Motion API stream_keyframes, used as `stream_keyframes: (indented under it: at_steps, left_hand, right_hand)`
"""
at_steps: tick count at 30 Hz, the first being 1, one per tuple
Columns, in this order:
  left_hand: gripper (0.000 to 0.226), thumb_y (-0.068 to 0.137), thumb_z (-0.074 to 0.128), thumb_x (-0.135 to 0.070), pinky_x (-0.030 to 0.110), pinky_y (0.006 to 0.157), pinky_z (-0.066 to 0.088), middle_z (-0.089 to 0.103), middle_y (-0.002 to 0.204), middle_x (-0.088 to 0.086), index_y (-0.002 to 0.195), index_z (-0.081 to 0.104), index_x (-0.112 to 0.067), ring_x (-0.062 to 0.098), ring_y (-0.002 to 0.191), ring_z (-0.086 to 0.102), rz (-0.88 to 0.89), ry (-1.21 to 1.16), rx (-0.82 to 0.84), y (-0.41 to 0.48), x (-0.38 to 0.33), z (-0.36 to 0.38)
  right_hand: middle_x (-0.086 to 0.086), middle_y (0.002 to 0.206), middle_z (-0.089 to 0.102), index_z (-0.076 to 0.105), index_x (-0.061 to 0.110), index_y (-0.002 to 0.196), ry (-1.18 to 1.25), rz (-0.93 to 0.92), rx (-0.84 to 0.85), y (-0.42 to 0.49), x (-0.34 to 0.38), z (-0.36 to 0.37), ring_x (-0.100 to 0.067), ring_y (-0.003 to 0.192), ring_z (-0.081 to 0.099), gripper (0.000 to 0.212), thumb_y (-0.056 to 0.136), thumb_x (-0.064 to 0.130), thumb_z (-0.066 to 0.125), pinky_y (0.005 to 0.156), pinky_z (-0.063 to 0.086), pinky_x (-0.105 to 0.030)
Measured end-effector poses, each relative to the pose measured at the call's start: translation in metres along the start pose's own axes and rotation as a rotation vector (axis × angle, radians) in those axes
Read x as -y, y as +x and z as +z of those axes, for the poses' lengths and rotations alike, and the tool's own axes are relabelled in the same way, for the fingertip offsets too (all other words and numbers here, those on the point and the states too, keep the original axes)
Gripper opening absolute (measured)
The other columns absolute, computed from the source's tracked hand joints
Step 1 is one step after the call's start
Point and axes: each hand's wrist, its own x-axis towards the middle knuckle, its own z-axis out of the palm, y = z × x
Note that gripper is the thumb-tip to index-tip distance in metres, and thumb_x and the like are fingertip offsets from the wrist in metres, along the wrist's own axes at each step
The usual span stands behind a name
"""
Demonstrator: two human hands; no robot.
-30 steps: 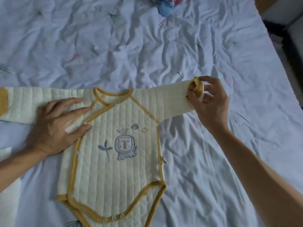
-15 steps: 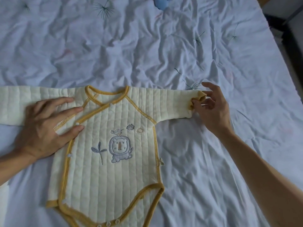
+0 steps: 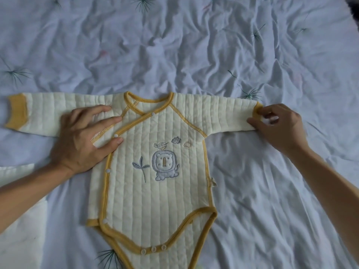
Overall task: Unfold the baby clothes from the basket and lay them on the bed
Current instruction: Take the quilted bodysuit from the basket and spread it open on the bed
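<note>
Head view: a cream quilted bodysuit (image 3: 155,167) lies spread front-up on the bed (image 3: 194,55), both sleeves out. The left hand (image 3: 83,140) presses flat on its shoulder — grip released, fingers splayed. The right hand (image 3: 279,129) pinches the yellow cuff (image 3: 257,111).

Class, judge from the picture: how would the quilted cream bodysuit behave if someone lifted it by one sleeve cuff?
The bodysuit would probably sag, though its quilted padding suggests more body than thin cloth. It looks light for its size. It seems unlikely to slip: the right hand pinches the cuff with the fingers alone, while the left hand lies flat on it.
</note>
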Motion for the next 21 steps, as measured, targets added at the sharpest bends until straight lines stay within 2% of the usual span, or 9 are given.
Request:
stream_keyframes:
  at_steps: [3,5,8,10,12,14,16,18,21]
  left_hand:
    - [0.046,0.087,0.064,-0.055,0.046,0.102,0.037,0.061,0.138,0.0,0.124,0.074,-0.029,0.033,0.116,0.056,-0.021,-0.019,0.012,0.001,-0.004,-0.003]
    - [0.046,0.087,0.064,-0.055,0.046,0.101,0.037,0.061,0.137,0.0,0.124,0.074,-0.029,0.033,0.117,0.056,-0.027,-0.025,0.02,0.001,-0.005,-0.006]
    - [0.048,0.087,0.063,-0.058,0.049,0.101,0.039,0.06,0.139,-0.001,0.125,0.073,-0.03,0.03,0.12,0.054,-0.039,-0.036,0.057,0.002,-0.007,-0.01]
    - [0.049,0.087,0.06,-0.06,0.048,0.102,0.037,0.059,0.14,-0.002,0.126,0.072,-0.031,0.027,0.122,0.051,-0.051,-0.032,0.08,0.001,-0.007,-0.011]
    - [0.051,0.088,0.056,-0.062,0.047,0.103,0.034,0.058,0.143,-0.003,0.127,0.071,-0.033,0.026,0.124,0.048,-0.066,-0.027,0.108,-0.001,-0.006,-0.013]
    - [0.05,0.091,0.053,-0.062,0.049,0.104,0.035,0.056,0.145,-0.004,0.13,0.069,-0.034,0.026,0.126,0.048,-0.063,-0.034,0.126,0.001,-0.007,-0.013]
    - [0.047,0.094,0.052,-0.054,0.052,0.103,0.037,0.056,0.145,-0.002,0.134,0.067,-0.033,0.026,0.125,0.049,-0.028,-0.051,0.122,0.0,-0.004,-0.014]
    - [0.047,0.094,0.051,-0.044,0.053,0.102,0.037,0.055,0.146,-0.001,0.137,0.065,-0.031,0.026,0.126,0.05,-0.004,-0.089,0.128,-0.002,-0.001,-0.015]
    - [0.052,0.089,0.05,-0.037,0.057,0.103,0.037,0.055,0.146,0.0,0.138,0.065,-0.029,0.028,0.126,0.051,-0.005,-0.129,0.152,-0.002,-0.003,-0.019]
  right_hand:
    - [-0.018,0.115,0.065,0.072,0.003,0.101,-0.145,-0.062,-0.071,-0.007,0.026,0.005,-0.042,0.104,0.058,0.024,0.079,0.01,0.079,0.094,0.044,-0.043]
    - [-0.018,0.13,0.058,0.071,0.005,0.109,-0.192,-0.106,-0.119,-0.016,0.057,0.012,-0.045,0.118,0.05,0.029,0.081,0.01,0.073,0.099,0.039,-0.05]
    - [-0.014,0.14,0.054,0.072,0.009,0.116,-0.193,-0.274,-0.132,-0.032,0.118,0.033,-0.043,0.129,0.043,0.033,0.085,0.017,0.075,0.1,0.037,-0.05]
    - [-0.013,0.136,0.06,0.072,0.009,0.119,-0.072,-0.469,0.032,-0.041,0.161,0.054,-0.04,0.126,0.049,0.034,0.087,0.019,0.077,0.1,0.042,-0.054]
    - [-0.01,0.136,0.062,0.069,0.012,0.128,0.005,-0.605,0.283,-0.05,0.197,0.081,-0.034,0.125,0.051,0.041,0.089,0.026,0.076,0.102,0.044,-0.052]
    - [-0.006,0.14,0.059,0.065,0.016,0.134,0.018,-0.607,0.448,-0.054,0.213,0.106,-0.029,0.128,0.046,0.048,0.09,0.034,0.075,0.106,0.041,-0.049]
    - [-0.001,0.141,0.057,0.065,0.021,0.134,0.086,-0.509,0.499,-0.056,0.213,0.125,-0.026,0.127,0.043,0.052,0.086,0.038,0.077,0.109,0.036,-0.048]
    - [0.003,0.137,0.058,0.068,0.024,0.131,0.172,-0.464,0.449,-0.058,0.205,0.136,-0.025,0.124,0.044,0.05,0.084,0.038,0.079,0.109,0.036,-0.047]
    - [0.005,0.132,0.06,0.068,0.026,0.13,0.173,-0.494,0.371,-0.062,0.197,0.148,-0.025,0.121,0.047,0.048,0.084,0.039,0.078,0.106,0.038,-0.046]
